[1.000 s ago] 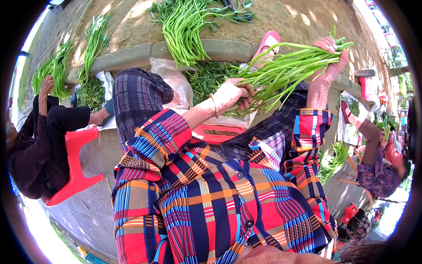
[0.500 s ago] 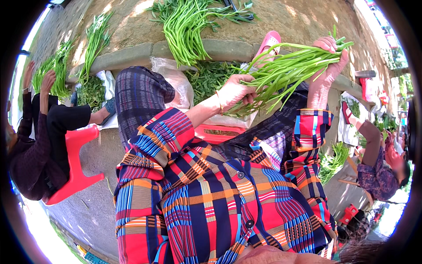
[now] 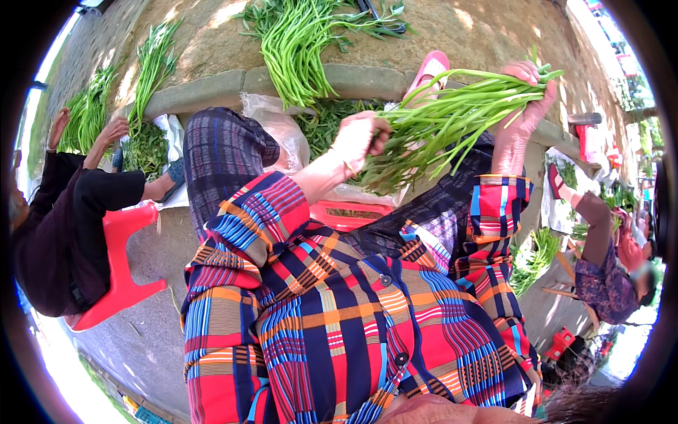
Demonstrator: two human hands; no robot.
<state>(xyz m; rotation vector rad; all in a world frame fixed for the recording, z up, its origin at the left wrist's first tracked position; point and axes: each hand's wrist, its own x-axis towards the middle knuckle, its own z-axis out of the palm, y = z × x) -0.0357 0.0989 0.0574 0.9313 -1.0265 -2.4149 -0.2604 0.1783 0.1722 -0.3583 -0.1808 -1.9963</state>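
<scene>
My right hand (image 3: 531, 97) is wrapped round one end of a bunch of long green vegetable stems (image 3: 452, 116), which look like water spinach. The bunch slants down and left across my lap, its looser ends fanned out. Beside those ends is my left hand (image 3: 359, 141), its fingers curled closed; whether a leaf or stem is inside cannot be made out. Below and beyond the hands lies a heap of dark green leaves (image 3: 321, 134), partly covered by my left hand. A clear plastic bag (image 3: 275, 124) sits beside the heap, next to my checked trouser leg.
More uncut stems (image 3: 296, 60) lie on the ground past the stone kerb (image 3: 212, 90). A pink shoe (image 3: 432, 67) is on the kerb side. At left a person (image 3: 70, 226) sits on a red stool (image 3: 127, 261); another person (image 3: 600, 283) sits at right near greens (image 3: 535, 261).
My left hand has risen slightly and turned, its fingers curling in beside the stem ends. My right hand keeps its hold, shifted a little left. The person at left has moved both hands.
</scene>
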